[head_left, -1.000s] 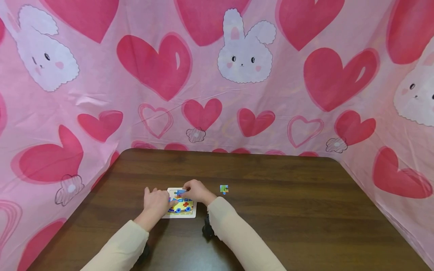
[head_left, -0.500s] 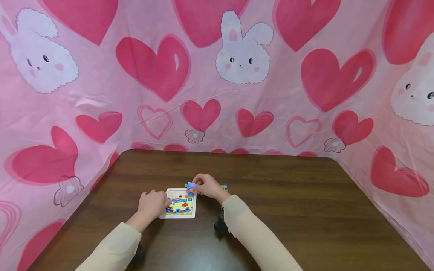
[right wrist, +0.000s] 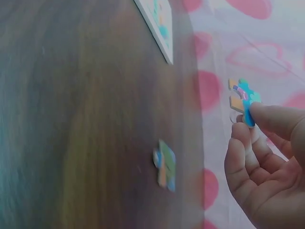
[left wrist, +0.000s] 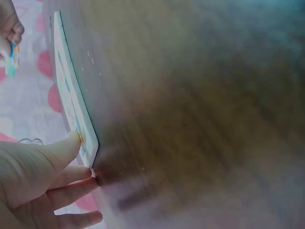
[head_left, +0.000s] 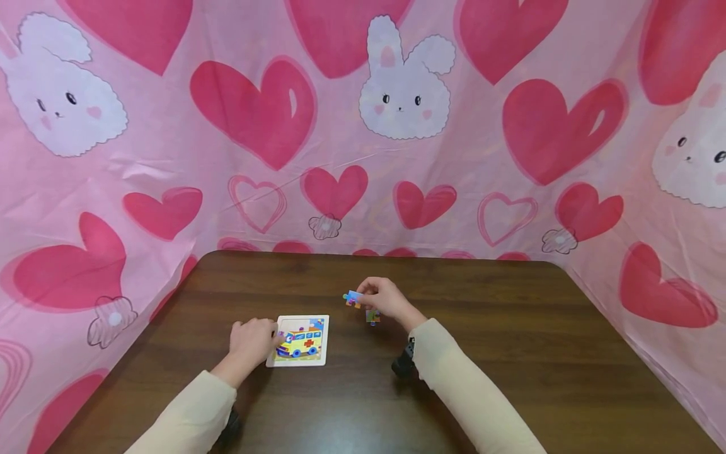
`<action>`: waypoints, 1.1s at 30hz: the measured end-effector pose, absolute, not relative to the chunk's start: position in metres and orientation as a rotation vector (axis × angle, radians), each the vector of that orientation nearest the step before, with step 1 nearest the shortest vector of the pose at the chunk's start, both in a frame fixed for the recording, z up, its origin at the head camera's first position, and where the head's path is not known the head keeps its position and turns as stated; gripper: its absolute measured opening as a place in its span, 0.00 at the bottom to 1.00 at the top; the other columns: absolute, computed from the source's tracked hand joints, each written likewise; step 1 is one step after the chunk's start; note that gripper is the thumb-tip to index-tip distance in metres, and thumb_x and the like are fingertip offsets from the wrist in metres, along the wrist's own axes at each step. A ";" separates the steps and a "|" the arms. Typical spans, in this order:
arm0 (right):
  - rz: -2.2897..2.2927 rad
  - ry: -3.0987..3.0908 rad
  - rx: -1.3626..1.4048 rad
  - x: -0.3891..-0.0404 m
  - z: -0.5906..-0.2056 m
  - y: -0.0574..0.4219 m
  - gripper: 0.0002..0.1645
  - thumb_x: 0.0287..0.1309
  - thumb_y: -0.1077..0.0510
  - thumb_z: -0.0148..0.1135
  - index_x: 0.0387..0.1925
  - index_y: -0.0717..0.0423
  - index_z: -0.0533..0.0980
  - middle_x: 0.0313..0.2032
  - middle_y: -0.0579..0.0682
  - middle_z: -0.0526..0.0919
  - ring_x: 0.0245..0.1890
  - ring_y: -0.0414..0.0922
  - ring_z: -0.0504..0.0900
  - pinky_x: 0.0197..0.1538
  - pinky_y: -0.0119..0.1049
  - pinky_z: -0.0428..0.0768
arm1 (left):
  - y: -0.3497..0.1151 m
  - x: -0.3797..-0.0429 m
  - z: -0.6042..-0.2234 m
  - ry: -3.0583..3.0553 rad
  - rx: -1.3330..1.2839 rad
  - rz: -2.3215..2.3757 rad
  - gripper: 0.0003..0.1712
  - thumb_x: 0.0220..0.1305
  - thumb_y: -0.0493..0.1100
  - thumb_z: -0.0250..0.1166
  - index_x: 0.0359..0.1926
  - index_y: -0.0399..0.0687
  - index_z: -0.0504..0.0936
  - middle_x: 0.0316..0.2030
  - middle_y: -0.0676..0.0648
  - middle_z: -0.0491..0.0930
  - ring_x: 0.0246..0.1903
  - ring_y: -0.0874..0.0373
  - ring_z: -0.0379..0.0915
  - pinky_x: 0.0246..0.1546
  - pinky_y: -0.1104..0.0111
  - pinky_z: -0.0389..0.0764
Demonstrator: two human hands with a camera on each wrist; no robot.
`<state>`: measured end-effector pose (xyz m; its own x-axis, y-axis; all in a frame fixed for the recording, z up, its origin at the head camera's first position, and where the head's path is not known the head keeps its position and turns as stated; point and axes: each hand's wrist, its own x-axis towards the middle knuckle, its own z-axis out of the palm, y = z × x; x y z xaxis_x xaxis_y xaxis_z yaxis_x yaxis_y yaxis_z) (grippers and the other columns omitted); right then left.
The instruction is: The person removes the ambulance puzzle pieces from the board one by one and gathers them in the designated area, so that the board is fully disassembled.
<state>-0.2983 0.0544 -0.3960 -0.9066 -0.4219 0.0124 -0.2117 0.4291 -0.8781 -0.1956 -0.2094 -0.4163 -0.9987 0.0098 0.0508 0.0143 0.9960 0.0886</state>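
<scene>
A white-framed jigsaw puzzle board [head_left: 297, 364] with a yellow ambulance picture lies on the table; its upper left part shows bare backing. My left hand [head_left: 251, 343] holds the board's left edge. In the left wrist view its thumb [left wrist: 66, 148] lies on the top face and the fingertips are at the rim. Right of the board, my right hand [head_left: 388, 297] pinches a blue and orange puzzle piece [head_left: 353, 298] between thumb and fingers, raised above the table. A green puzzle piece [head_left: 372, 317] lies on the table just below that hand.
The brown wooden table [head_left: 482, 353] reaches back to a pink cloth [head_left: 351, 208] printed with hearts and rabbits, which hangs behind and on both sides. A dark wrist camera [head_left: 404, 360] sits under the right wrist.
My right hand has lifted the blue and orange piece off the board's upper area and carried it right, near the green piece. The left hand has shifted slightly left, staying at the board's edge.
</scene>
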 end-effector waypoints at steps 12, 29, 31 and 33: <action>-1.474 2.483 -0.510 -0.311 -0.399 0.100 0.05 0.53 0.64 0.64 0.30 0.62 0.77 0.22 0.51 0.76 0.21 0.45 0.75 0.31 0.43 0.79 | -0.212 -0.195 -0.419 -3.079 -0.115 -0.107 0.14 0.54 0.50 0.68 0.30 0.44 0.82 0.25 0.46 0.78 0.36 0.43 0.73 0.37 0.50 0.70; -1.307 2.489 -0.382 -0.315 -0.419 0.128 0.04 0.55 0.63 0.63 0.32 0.63 0.78 0.21 0.48 0.76 0.20 0.42 0.72 0.26 0.34 0.76 | -0.220 -0.187 -0.422 -3.087 -0.217 -0.143 0.29 0.55 0.53 0.65 0.51 0.36 0.78 0.50 0.36 0.76 0.54 0.34 0.64 0.48 0.42 0.65; -1.287 2.500 -0.385 -0.315 -0.421 0.128 0.04 0.55 0.63 0.63 0.31 0.62 0.79 0.20 0.48 0.75 0.20 0.42 0.72 0.25 0.33 0.75 | -0.220 -0.186 -0.422 -3.088 -0.215 -0.146 0.29 0.55 0.53 0.65 0.51 0.36 0.78 0.50 0.36 0.76 0.54 0.34 0.64 0.48 0.42 0.65; -1.273 2.519 -0.390 -0.316 -0.423 0.128 0.03 0.55 0.64 0.63 0.31 0.62 0.79 0.20 0.48 0.75 0.19 0.42 0.72 0.24 0.33 0.75 | -0.220 -0.186 -0.421 -3.090 -0.215 -0.151 0.29 0.55 0.53 0.65 0.51 0.36 0.78 0.50 0.36 0.76 0.54 0.34 0.64 0.48 0.42 0.65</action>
